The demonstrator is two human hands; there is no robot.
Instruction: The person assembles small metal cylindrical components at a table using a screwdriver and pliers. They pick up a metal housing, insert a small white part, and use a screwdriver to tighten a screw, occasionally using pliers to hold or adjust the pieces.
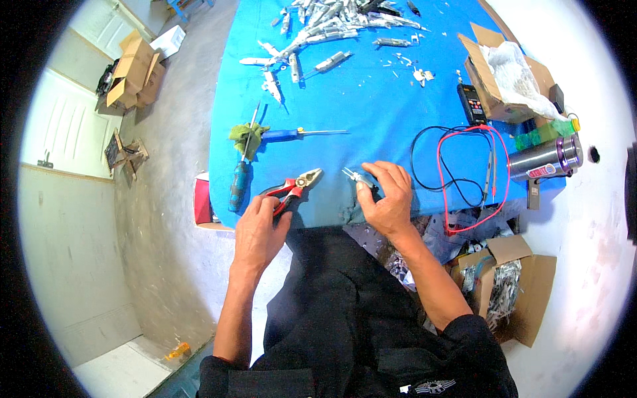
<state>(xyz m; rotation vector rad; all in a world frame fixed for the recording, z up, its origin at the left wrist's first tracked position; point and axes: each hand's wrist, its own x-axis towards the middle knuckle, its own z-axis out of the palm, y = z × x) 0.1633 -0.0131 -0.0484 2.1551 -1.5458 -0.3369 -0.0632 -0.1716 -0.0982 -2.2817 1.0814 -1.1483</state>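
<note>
Blue covers the worktable (388, 106), and at its near edge the left hand (260, 229) curls its fingers around the handles of the red-and-black pliers (292, 190), whose jaws point away and to the right. Just right of the pliers' tip, the right hand (388, 202) pinches a small pale part (358, 177) between thumb and forefinger, low over the tabletop. Beyond the left hand lie two blue-handled screwdrivers, one (237, 186) across a green rag (247, 137), the other (282, 135) touching it. Farther off spreads a heap of pale parts (328, 30).
</note>
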